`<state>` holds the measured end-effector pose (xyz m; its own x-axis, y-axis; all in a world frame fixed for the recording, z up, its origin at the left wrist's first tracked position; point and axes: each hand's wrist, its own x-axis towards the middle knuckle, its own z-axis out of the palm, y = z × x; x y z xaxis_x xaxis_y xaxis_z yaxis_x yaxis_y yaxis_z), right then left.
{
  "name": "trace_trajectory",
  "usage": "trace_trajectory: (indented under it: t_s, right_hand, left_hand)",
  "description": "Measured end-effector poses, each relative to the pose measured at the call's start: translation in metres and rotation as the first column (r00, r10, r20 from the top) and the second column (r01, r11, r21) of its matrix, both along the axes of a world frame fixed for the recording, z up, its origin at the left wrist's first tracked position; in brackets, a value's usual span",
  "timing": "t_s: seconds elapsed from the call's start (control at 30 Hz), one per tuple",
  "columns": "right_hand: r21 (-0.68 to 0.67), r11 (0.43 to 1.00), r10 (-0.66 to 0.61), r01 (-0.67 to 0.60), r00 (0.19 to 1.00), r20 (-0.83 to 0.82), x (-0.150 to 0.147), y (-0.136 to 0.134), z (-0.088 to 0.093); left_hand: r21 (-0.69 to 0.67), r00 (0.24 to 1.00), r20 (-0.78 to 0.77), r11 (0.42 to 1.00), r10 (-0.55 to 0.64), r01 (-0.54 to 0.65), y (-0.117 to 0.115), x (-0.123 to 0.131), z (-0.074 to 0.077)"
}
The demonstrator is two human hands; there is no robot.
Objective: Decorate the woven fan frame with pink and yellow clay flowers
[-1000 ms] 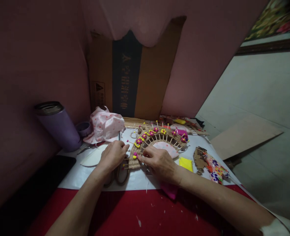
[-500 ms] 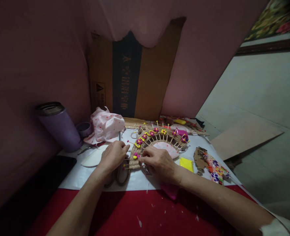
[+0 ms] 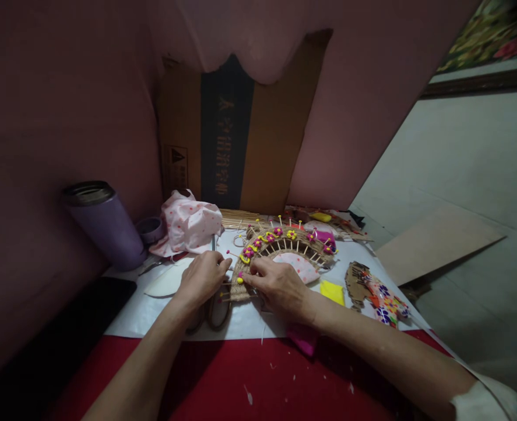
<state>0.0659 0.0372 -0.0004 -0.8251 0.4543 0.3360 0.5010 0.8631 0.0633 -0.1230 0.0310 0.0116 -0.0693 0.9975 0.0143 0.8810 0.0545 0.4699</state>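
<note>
A half-ring of woven brown cord [image 3: 240, 294] lies on the white sheet, crossed by thin sticks and dotted with magenta and yellow clay flowers [image 3: 291, 234]. At its left end my right hand [image 3: 280, 286] has its fingers on the small magenta and yellow pieces [image 3: 240, 280]. My left hand [image 3: 203, 275] is just left of the cord, its fingers bent together; what they hold, if anything, is too small to make out. Dotted pink fabric [image 3: 296, 266] fills part of the half-ring's inside. Scissors [image 3: 218, 316] lie partly under my left hand.
A purple tumbler [image 3: 109, 228], its lid [image 3: 150, 230] and crumpled dotted cloth [image 3: 188, 222] stand at the left. Yellow clay [image 3: 332, 292], a magenta packet [image 3: 303, 340], a cardboard scrap [image 3: 355, 286] and a flowered wrapper [image 3: 388, 301] lie right. Behind stands a cardboard box [image 3: 276, 134].
My right hand has shifted slightly left, its fingertips now over the small clay pieces at the cord's left end. My left hand has hardly moved.
</note>
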Motion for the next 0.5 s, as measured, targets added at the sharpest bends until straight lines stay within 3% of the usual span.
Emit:
trace_trajectory:
  t_s: [0.13, 0.33, 0.5]
  right_hand:
    - [-0.010, 1.000, -0.005, 0.005, 1.000, 0.022, 0.0012, 0.0001, 0.0033]
    - [-0.086, 0.996, -0.017, 0.006, 0.992, -0.125, 0.0053, 0.0038, 0.0019]
    - [-0.040, 0.999, -0.017, 0.015, 0.999, -0.045, -0.0011, 0.0012, 0.0034]
  left_hand:
    - [-0.006, 1.000, 0.004, 1.000, -0.006, 0.006, 0.0006, 0.0001, -0.0002]
    - [-0.004, 1.000, 0.005, 1.000, -0.004, 0.004, 0.0015, -0.0002, -0.0015]
    - [0.000, 1.000, 0.009, 1.000, -0.004, 0.004, 0.0014, -0.0006, -0.0019]
